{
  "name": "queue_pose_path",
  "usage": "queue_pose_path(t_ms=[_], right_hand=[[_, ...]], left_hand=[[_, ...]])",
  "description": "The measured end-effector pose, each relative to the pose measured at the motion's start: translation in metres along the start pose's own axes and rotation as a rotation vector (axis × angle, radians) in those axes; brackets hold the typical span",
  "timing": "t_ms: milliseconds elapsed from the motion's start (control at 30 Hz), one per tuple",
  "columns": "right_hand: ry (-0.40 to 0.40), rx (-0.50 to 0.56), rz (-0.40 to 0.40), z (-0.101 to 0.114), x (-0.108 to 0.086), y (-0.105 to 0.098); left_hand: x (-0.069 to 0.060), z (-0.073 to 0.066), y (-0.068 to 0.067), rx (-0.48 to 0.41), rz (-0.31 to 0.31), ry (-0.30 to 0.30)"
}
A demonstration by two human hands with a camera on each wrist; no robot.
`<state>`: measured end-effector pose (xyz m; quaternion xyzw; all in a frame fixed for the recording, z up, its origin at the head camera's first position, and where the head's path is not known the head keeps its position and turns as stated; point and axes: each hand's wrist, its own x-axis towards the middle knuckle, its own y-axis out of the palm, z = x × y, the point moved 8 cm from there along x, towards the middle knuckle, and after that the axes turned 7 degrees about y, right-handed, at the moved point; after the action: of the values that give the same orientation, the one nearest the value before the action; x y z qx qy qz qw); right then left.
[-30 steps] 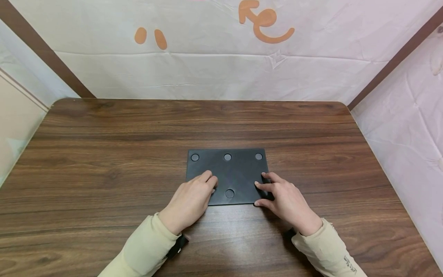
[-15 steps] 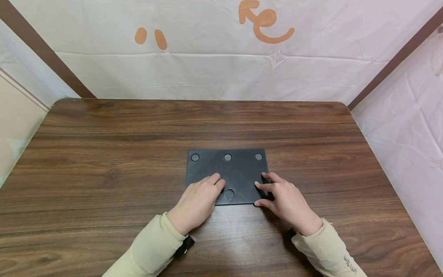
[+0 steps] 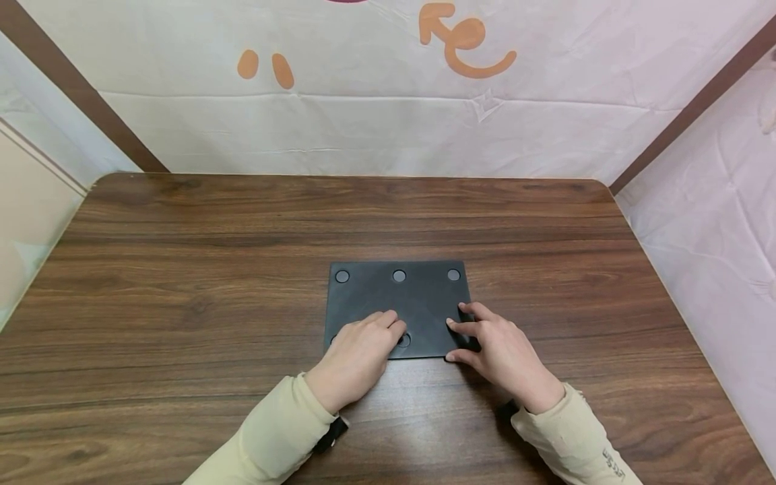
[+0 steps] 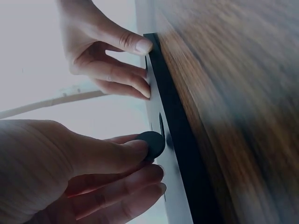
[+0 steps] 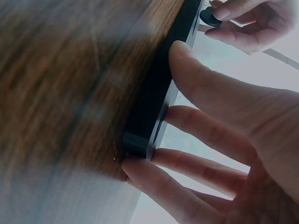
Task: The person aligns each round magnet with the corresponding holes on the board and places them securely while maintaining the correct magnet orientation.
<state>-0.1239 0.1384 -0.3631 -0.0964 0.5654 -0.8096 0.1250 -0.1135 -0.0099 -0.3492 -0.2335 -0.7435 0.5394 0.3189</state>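
Note:
A flat black rectangular board (image 3: 424, 303) with round recesses lies on the table in the head view. My left hand (image 3: 358, 353) is over its front half, beside the front middle recess (image 3: 405, 340). In the left wrist view, its thumb and fingers pinch a small dark round disc (image 4: 155, 143) on edge, close to the board's face; whether they touch, I cannot tell. My right hand (image 3: 503, 347) grips the board's front right corner. Its thumb (image 5: 184, 56) is on the front side, with fingertips on the top face and right end.
The wood-grain table (image 3: 194, 269) extends around the board on all sides. A white sheet (image 3: 364, 128) with orange drawings hangs behind its far edge, and another white sheet (image 3: 721, 202) stands on the right. Dark straps show near both sleeve cuffs.
My left hand has slid right along the board's front half, from left of the front middle recess to its edge, uncovering part of a front left recess. Right hand and board stay in place.

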Motion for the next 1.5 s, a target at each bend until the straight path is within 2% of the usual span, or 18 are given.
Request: queue_pose_path(t_ms=[233,467,733,1233,1500], right_hand=[[0.001,0.002,0.005,-0.0005,-0.0002,0.0003],[-0.003,0.005,0.000,0.0000,-0.0002,0.0003],[-0.004,0.002,-0.002,-0.0001,-0.0003,0.0002],[0.001,0.002,0.009,-0.0003,-0.0007,0.0010],[-0.008,0.001,-0.001,-0.0003,-0.0007,0.0001]], left_hand=[[0.0035,-0.0034,0.0013,-0.029,-0.012,-0.005],[0.0052,-0.0025,0.0032,-0.056,-0.004,-0.031],[0.0070,-0.0011,0.0037,-0.075,-0.022,-0.045],[0.0076,-0.0020,0.0060,-0.047,-0.008,-0.034],[0.0088,-0.0037,0.0054,-0.016,-0.025,-0.013]])
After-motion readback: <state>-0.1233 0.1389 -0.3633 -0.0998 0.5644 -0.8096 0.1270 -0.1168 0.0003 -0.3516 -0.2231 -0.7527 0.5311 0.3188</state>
